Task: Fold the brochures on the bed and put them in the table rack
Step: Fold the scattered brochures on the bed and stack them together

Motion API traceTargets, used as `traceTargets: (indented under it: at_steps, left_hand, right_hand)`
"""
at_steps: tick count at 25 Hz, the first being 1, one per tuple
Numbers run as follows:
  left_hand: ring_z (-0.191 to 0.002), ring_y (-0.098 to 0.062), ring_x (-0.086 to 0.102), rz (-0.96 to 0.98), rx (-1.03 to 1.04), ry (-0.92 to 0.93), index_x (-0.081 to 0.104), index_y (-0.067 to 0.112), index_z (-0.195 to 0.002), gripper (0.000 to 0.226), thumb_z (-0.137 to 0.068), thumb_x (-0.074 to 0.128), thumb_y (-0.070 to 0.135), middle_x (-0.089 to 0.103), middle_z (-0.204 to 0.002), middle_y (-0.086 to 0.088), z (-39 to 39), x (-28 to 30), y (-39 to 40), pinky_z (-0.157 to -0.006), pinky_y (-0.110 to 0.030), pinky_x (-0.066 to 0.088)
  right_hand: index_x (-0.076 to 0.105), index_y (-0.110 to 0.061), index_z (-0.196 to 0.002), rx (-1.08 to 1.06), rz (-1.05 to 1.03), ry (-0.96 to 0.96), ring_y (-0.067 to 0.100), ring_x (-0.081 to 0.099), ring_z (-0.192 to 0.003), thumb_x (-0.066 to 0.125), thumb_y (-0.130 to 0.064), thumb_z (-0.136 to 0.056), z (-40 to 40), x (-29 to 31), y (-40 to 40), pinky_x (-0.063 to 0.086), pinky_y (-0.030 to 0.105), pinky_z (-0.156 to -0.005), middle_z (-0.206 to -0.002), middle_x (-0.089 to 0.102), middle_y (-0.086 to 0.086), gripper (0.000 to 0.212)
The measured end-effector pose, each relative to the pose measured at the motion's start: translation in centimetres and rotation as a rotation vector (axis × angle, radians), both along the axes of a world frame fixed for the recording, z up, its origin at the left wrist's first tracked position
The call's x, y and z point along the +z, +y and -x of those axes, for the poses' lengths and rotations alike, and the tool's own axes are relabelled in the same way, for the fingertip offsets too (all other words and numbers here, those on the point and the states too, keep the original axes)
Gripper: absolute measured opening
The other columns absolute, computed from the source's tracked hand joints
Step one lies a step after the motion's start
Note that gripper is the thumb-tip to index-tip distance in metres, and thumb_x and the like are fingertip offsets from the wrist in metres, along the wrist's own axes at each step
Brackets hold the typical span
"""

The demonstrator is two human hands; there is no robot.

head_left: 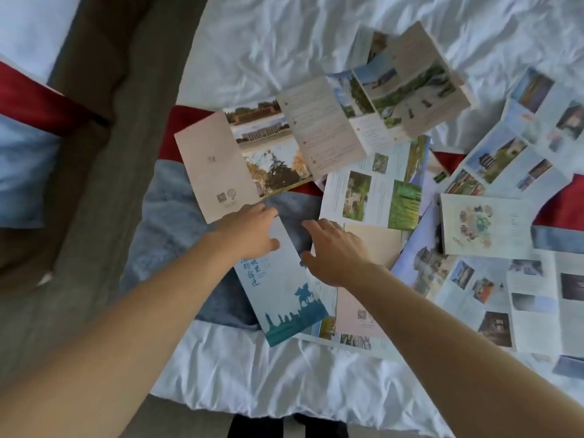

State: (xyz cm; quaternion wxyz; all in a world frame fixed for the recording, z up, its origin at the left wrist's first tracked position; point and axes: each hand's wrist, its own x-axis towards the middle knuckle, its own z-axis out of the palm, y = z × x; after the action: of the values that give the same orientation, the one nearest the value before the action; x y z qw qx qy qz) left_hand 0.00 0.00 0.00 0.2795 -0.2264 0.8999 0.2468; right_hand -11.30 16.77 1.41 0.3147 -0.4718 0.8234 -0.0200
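Two hands on one folded blue brochure (284, 298) at near bed (252, 368) edge, long axis slanting from lower right toward upper left. Left hand (249, 232) gripping its top end; right hand (335, 251) pressing its right edge, fingers spread loose. Many unfolded brochures (373, 191) scattered beyond.
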Motion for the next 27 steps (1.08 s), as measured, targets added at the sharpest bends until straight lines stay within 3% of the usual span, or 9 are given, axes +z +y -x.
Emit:
traceTargets:
  at_steps: [4,9,13,16,19,24,27]
  left_hand:
    - [-0.119,-0.026,0.051,0.119,0.031,-0.072,0.045,0.018,-0.128,0.048,-0.088,0.062,0.038,0.050,-0.129,-0.003,-1.0,-2.0,0.5,-0.073,-0.038,0.043]
    - [-0.123,-0.029,0.045,0.113,0.115,-0.132,0.042,0.016,-0.131,0.050,-0.089,0.063,0.031,0.047,-0.130,-0.007,-0.7,-3.4,1.0,-0.086,-0.043,0.045]
    - [-0.101,-0.022,0.054,-0.032,0.181,0.018,0.048,0.030,-0.119,0.032,-0.090,0.056,0.019,0.046,-0.110,0.004,-0.6,-3.0,0.8,-0.074,-0.040,0.051]
    - [-0.090,-0.016,0.056,-0.160,0.197,0.133,0.053,0.038,-0.111,0.031,-0.091,0.050,0.014,0.048,-0.107,0.008,1.1,-0.4,0.4,-0.065,-0.034,0.050]
    - [-0.086,-0.010,0.059,-0.245,0.200,0.220,0.059,0.041,-0.112,0.034,-0.094,0.046,0.014,0.056,-0.106,0.010,4.0,2.5,0.8,-0.059,-0.029,0.047]
    - [-0.094,-0.015,0.057,-0.271,0.147,0.342,0.064,0.033,-0.122,0.036,-0.095,0.051,0.013,0.058,-0.111,0.009,9.5,7.4,1.9,-0.063,-0.024,0.042]
    - [-0.096,-0.013,0.055,-0.241,0.135,0.460,0.066,0.030,-0.122,0.034,-0.093,0.057,0.015,0.061,-0.114,0.008,11.7,10.4,2.1,-0.066,-0.020,0.040]
  right_hand:
    - [0.035,-0.025,-0.147,-0.043,-0.047,0.028,0.026,0.048,-0.131,0.052,-0.042,-0.098,0.4,-1.2,2.3,0.046,0.044,-0.101,-0.152,0.043,0.002,0.055]
    - [0.032,-0.024,-0.148,-0.056,-0.048,0.022,0.024,0.052,-0.121,0.052,-0.037,-0.097,1.2,-1.5,4.9,0.046,0.041,-0.095,-0.146,0.047,0.002,0.056]
    - [0.031,-0.023,-0.150,-0.076,-0.031,0.014,0.025,0.051,-0.122,0.053,-0.038,-0.097,1.8,-1.3,6.0,0.046,0.042,-0.095,-0.145,0.047,0.002,0.059]
    - [0.031,-0.023,-0.150,-0.135,-0.024,0.014,0.026,0.050,-0.126,0.052,-0.039,-0.098,3.1,0.2,6.8,0.046,0.044,-0.095,-0.145,0.048,0.003,0.059]
    - [0.039,-0.024,-0.147,-0.300,0.062,-0.014,0.024,0.052,-0.124,0.051,-0.043,-0.098,4.1,2.4,6.3,0.047,0.038,-0.084,-0.141,0.053,0.000,0.054]
    - [0.052,-0.027,-0.135,-0.494,0.187,-0.129,0.021,0.064,-0.102,0.051,-0.039,-0.095,5.3,6.9,4.3,0.055,0.038,-0.080,-0.119,0.068,-0.003,0.042]
    - [0.066,-0.030,-0.109,-0.666,0.240,-0.110,0.019,0.066,-0.077,0.053,-0.026,-0.092,6.8,9.7,4.0,0.057,0.037,-0.065,-0.088,0.073,-0.008,0.022]
